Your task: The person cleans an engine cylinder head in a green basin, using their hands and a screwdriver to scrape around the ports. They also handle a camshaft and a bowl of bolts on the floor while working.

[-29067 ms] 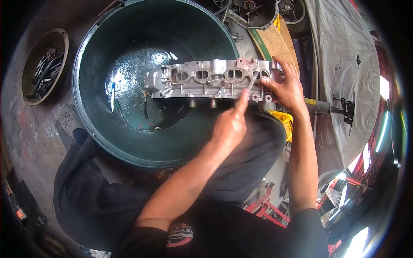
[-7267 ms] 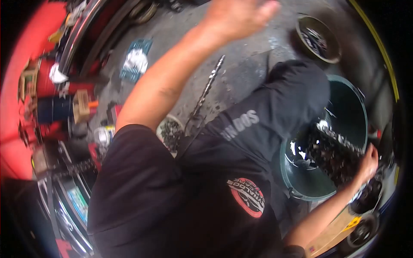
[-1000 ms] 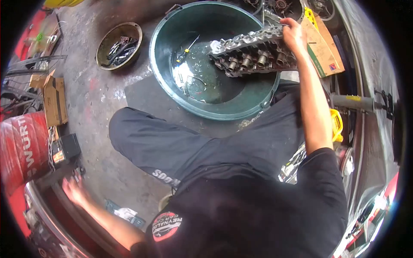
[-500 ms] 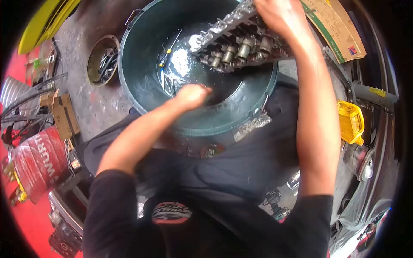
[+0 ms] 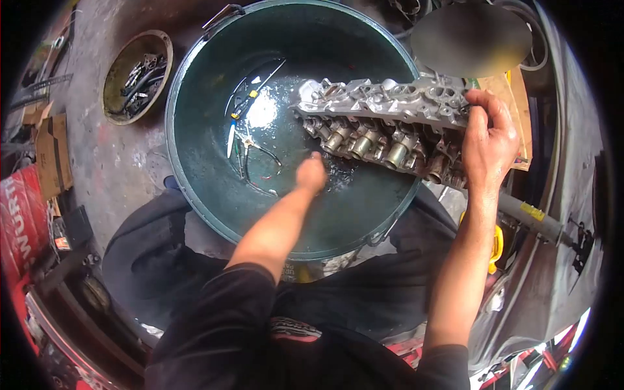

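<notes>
A metal cylinder head [image 5: 390, 104] lies tilted across the right side of a big dark green tub [image 5: 214, 214], its left end over the tub. My right hand [image 5: 491, 140] grips its right end, fingers bent round the edge. Low in the tub, just below the left end of the part, my left hand [image 5: 312, 174] is closed; what it holds, if anything, is too small to tell. Shallow liquid, a yellow-and-black screwdriver [image 5: 252, 95] and pliers [image 5: 248, 141] with dark handles lie on the tub's floor to the left of that hand.
Left of the tub stands a round bowl [image 5: 168, 49] with dark metal parts. Farther left are a cardboard box [image 5: 53, 156] and a red drum [image 5: 23, 208]. Cardboard [image 5: 520, 107] and a grey bar [image 5: 552, 227] lie at the right; a blurred patch covers the upper right.
The view has shifted. The cylinder head now lies lower and flatter, showing more of its top face. My left hand has moved nearer to its left end, and my right hand's grip is lower.
</notes>
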`<state>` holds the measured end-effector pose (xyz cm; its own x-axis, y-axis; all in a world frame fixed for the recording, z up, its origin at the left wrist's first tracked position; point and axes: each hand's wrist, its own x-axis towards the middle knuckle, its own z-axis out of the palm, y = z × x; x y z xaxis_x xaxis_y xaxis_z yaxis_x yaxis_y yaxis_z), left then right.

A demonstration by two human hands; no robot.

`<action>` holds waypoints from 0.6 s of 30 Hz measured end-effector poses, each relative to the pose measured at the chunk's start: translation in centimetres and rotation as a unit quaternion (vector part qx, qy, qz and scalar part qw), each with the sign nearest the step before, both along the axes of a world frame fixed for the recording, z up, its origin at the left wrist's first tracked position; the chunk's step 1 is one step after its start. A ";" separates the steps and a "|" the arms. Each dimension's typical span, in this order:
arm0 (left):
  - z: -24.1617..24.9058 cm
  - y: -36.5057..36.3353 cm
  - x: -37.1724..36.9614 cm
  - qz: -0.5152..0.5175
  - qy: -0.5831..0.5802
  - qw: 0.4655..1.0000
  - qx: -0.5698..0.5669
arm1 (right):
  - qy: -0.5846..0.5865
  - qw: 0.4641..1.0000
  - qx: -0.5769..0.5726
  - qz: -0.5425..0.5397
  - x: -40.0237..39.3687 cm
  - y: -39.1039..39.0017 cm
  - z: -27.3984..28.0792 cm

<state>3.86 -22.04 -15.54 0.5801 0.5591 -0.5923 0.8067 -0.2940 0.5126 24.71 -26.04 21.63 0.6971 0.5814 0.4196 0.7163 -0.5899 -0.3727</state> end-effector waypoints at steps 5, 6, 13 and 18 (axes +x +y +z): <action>2.8 6.5 -4.3 0.269 -0.107 0.957 0.037 | 0.035 0.997 0.048 0.054 0.4 -1.7 -0.8; 5.0 7.6 -4.8 0.277 -0.094 0.955 0.046 | 0.038 0.995 0.062 0.075 0.1 -1.9 -0.7; 14.9 11.2 -1.5 0.335 -0.284 0.888 0.136 | 0.116 0.980 0.084 0.142 0.2 -4.2 -0.5; 20.4 11.4 6.2 0.253 -0.482 0.838 0.030 | 0.118 0.981 0.081 0.130 -0.2 -4.1 -0.4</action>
<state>10.04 -10.66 4.84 0.4522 0.8904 0.0525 0.0562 -0.0872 0.9946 24.49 -30.15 21.26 0.6235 0.6911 0.3656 0.7169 -0.3189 -0.6200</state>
